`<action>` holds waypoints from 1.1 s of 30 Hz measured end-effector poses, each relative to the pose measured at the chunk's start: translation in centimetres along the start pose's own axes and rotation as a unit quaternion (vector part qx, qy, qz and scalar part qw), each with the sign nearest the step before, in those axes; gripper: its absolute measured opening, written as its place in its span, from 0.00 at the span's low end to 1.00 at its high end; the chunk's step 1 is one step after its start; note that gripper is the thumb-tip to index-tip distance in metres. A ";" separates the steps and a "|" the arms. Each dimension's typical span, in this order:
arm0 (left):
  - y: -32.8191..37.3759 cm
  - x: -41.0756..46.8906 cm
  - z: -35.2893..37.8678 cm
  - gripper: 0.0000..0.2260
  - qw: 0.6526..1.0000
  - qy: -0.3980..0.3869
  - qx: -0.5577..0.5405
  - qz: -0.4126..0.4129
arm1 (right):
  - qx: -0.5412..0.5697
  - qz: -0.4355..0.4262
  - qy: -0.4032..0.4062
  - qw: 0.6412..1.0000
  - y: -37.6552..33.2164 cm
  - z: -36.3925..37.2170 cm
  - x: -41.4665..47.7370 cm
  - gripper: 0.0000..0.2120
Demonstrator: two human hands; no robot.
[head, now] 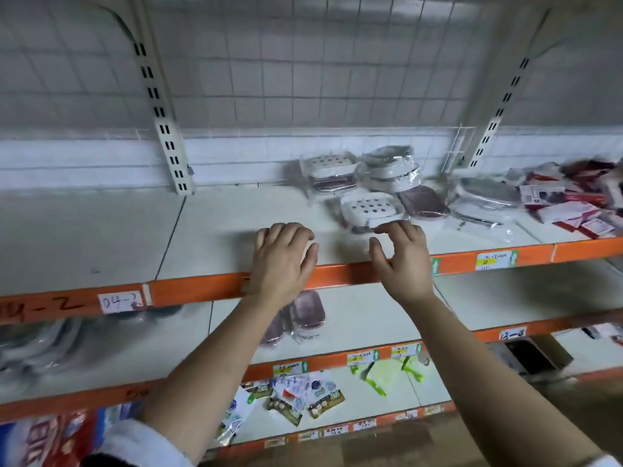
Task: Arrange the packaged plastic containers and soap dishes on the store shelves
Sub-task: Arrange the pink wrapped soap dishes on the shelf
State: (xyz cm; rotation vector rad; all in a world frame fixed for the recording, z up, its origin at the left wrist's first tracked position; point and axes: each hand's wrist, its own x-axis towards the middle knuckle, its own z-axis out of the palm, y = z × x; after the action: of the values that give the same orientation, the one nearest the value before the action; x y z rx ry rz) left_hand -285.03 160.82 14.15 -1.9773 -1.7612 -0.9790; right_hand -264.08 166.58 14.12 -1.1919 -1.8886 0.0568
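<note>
Several wrapped soap dishes lie on the upper shelf point(219, 230). A white dish with dark holes point(370, 207) sits nearest the front, with a maroon dish point(423, 201) to its right. Behind them are a white and maroon stack point(332, 171) and a stack of oval dishes point(389, 168). A wrapped grey container point(485, 197) lies further right. My left hand point(281, 261) hovers over the shelf's front edge, fingers loosely bent and holding nothing. My right hand point(401, 257) is beside it, fingers relaxed, just short of the white dish.
Red and white packets point(573, 203) are heaped at the far right of the upper shelf. The shelf below holds maroon wrapped dishes point(305, 315) and clear packaged goods point(37, 342) at the left. Lower shelves carry small packets point(303, 396) and green items point(381, 370).
</note>
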 end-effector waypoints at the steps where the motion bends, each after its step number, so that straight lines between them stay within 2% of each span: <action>1: 0.9 0.7 0.8 0.13 1.000 -0.007 -0.003 -0.004 | 0.000 0.001 -0.007 1.000 1.5 -0.4 0.7 0.09; 5: 3.8 2.5 3.6 0.17 0.997 -0.068 -0.019 -0.005 | -0.013 0.006 -0.028 0.999 6.2 -0.8 3.2 0.07; 9: 5.3 4.0 6.6 0.14 0.994 -0.105 -0.020 0.005 | -0.037 0.000 -0.046 0.998 9.7 -0.3 5.6 0.09; 15: 5.6 7.9 10.0 0.20 0.990 -0.136 -0.024 0.022 | -0.004 0.005 0.041 0.999 11.0 0.4 6.2 0.13; 19: 5.5 10.0 11.5 0.27 0.982 -0.188 -0.008 -0.008 | -0.010 0.039 0.034 0.999 10.8 0.4 6.2 0.15; 25: 5.1 10.6 11.4 0.23 0.986 -0.162 0.030 0.023 | -0.005 0.051 0.016 0.999 10.5 0.2 6.1 0.17; 28: 5.3 9.7 10.3 0.20 0.995 -0.093 0.006 0.028 | -0.004 0.052 0.027 0.998 10.8 0.3 6.2 0.11; 31: 5.2 9.0 8.9 0.14 0.999 -0.009 -0.031 0.040 | -0.017 0.051 0.043 0.998 11.1 0.5 6.1 0.06; 33: 5.0 8.9 7.9 0.10 0.999 -0.011 -0.034 0.025 | -0.030 0.048 0.041 0.998 11.2 0.6 6.1 0.06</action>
State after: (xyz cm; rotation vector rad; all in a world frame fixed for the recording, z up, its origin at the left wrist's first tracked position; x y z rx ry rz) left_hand -278.00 171.54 15.40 -2.0716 -1.7012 -1.0176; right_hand -257.53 177.37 12.58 -1.3060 -1.7725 0.0040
